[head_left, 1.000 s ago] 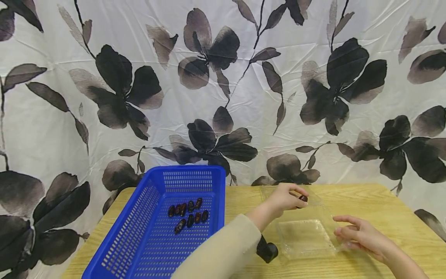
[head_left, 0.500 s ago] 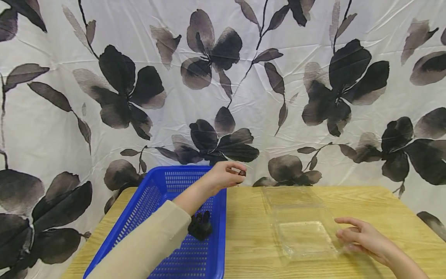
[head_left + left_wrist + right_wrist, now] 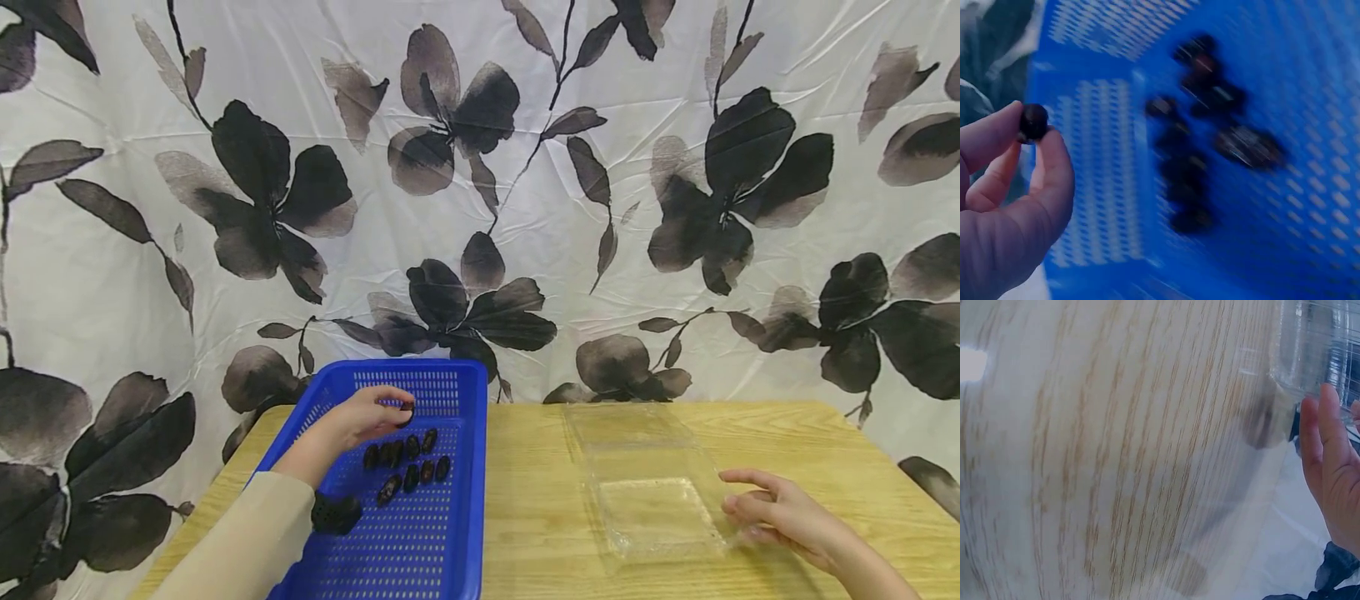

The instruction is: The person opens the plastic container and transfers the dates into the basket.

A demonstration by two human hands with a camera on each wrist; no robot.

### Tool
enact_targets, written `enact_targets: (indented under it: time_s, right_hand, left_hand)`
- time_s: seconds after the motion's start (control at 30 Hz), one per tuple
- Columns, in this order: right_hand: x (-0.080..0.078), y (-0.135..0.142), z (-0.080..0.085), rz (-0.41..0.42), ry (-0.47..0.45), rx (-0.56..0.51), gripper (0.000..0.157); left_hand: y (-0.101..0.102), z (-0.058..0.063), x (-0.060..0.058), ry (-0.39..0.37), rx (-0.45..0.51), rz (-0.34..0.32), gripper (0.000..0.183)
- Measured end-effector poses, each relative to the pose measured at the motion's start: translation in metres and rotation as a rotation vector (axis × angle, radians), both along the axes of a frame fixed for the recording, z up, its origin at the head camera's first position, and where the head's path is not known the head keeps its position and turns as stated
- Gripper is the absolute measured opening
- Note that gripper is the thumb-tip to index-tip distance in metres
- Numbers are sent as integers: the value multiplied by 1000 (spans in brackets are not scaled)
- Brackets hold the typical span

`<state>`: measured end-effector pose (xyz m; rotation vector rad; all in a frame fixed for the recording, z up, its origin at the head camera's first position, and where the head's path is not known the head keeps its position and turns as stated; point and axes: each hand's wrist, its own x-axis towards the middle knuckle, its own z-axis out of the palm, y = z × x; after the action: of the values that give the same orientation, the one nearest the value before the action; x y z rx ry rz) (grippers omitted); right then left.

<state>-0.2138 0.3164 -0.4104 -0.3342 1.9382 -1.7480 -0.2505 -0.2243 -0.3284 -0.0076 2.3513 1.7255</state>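
Observation:
My left hand [image 3: 367,417] pinches a dark brown date [image 3: 1034,122] between thumb and fingertips, over the far part of a blue perforated basket [image 3: 471,500]. Below the hand, several more dates [image 3: 389,489] lie in two loose rows on the basket floor; the left wrist view shows them blurred. On the right of the table, a clear plastic clamshell box [image 3: 652,508] lies opened, its lid folded back toward the wall. My right hand [image 3: 787,512] is at the box's right side, fingers fairly straight and fingertips right at its edge.
A wooden table [image 3: 532,500] carries the basket on the left and the box on the right. Behind it hangs a white cloth [image 3: 585,292] printed with dark flowers. A black wrist device [image 3: 336,513] sits under my left wrist.
My left hand has travelled left with the date, from above the clear box across the table to over the blue basket. The right hand has stayed beside the box.

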Motion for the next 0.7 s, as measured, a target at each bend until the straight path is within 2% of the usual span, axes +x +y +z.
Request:
enact_targets:
  time_s: [0.13,0.2,0.33,0.47,0.7]
  right_hand:
    - [0,2,0,8,6,-8,33]
    - [0,1,0,13,12,-3,38]
    - [-3,-3,0,15,1,1,38]
    - [-2,-3,2,21,9,-17,27]
    - [-1,-2,2,13,-5,4,28]
  left_hand:
    - [-15,-17,4,-59,-66,61,39]
    - [-22,-23,5,-85,-107,76,36]
    - [-33,-30,9,-140,-194,47,27]
    - [-37,-32,15,-180,-252,3,20]
    - [-41,-46,21,-200,-287,31,17]
